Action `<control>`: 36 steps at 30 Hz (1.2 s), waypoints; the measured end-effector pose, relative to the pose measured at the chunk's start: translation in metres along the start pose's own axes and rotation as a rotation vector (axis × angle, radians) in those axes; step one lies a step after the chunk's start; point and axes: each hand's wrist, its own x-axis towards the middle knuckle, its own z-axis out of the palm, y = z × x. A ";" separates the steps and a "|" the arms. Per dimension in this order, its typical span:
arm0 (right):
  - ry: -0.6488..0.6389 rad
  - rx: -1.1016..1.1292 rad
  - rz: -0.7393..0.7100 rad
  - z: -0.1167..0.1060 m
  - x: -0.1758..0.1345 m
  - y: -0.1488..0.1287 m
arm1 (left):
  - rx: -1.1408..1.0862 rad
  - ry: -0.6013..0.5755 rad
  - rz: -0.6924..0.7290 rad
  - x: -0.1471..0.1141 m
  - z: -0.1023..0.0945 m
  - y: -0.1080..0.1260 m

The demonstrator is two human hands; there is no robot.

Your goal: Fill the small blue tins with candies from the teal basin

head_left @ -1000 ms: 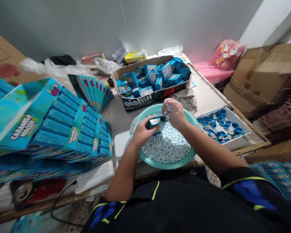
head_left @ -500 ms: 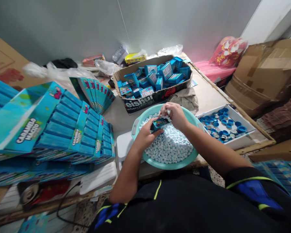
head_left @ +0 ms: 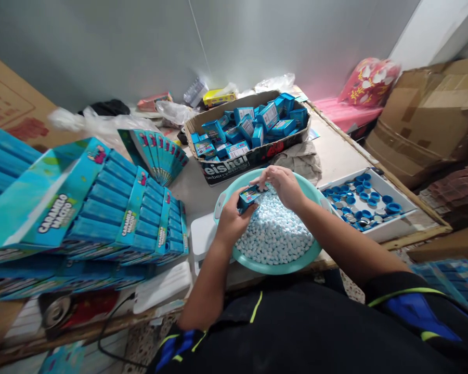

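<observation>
My left hand [head_left: 233, 217] is closed around a small blue candy box [head_left: 249, 196], which it holds tilted over the near-left part of a teal basin [head_left: 223, 200]. White and pale-blue candy pellets [head_left: 278, 234] fill the basin. At the box's right end, the fingertips of my right hand [head_left: 283, 187] touch or nearly touch it. Its fingers are bent a little and apart, and no pellets show in them. The box's opening is largely hidden by those fingers.
Behind the basin stands a cardboard carton [head_left: 228, 169] of blue candy boxes. To the right, a white tray [head_left: 407, 210] holds blue caps. Stacked display boxes [head_left: 58, 213] labelled Caramelo Maczo rise at the left. A white scale-like device [head_left: 203, 236] sits beside the basin.
My right hand has moved down onto the end of the candy box, and the pellets seen in its fingers are no longer visible there. My left hand has shifted slightly left with the box.
</observation>
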 end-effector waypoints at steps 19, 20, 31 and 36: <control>-0.030 -0.459 0.121 -0.006 0.005 0.019 | -0.061 0.089 -0.078 -0.001 -0.001 -0.007; -0.039 -0.469 0.129 -0.007 0.005 0.021 | -0.052 0.073 -0.070 -0.001 -0.001 -0.006; -0.493 -1.399 0.314 0.005 -0.012 0.018 | -0.220 0.381 -0.158 0.004 0.000 0.001; -0.620 -1.342 0.362 0.007 -0.010 0.023 | -0.269 0.409 -0.185 0.004 -0.001 -0.003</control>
